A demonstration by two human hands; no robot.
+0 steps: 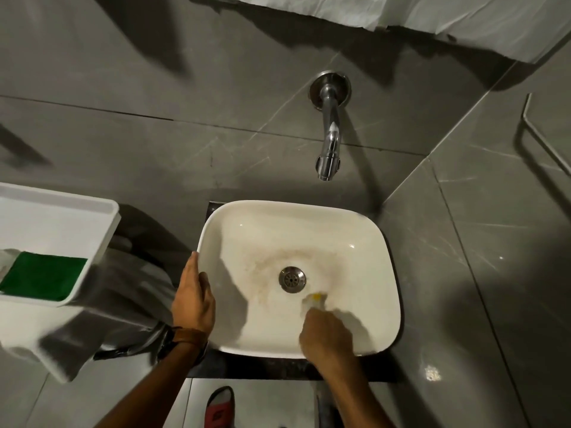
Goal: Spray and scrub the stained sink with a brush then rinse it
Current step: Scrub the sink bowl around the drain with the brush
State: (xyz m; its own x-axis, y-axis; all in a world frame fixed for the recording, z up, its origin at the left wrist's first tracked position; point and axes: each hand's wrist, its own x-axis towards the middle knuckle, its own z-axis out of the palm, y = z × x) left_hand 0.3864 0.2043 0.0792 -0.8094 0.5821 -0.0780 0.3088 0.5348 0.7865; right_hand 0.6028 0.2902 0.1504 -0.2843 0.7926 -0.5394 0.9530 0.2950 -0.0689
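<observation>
The white sink (367, 341) sits below centre, with brownish stains ringing its metal drain (292, 279). My right hand (326, 336) is inside the bowl at the near right, fingers closed on a brush (313, 301) that shows as a pale blur with a yellow spot, pressed to the basin just right of the drain. My left hand (193, 298) rests on the sink's left rim, thumb over the edge, holding it. No spray bottle is in view.
A chrome tap (330, 140) juts from the grey tiled wall above the sink, with no water running. A white tray (102, 242) holding a green cloth (43, 274) stands at the left. A red slipper (221, 409) is on the floor below.
</observation>
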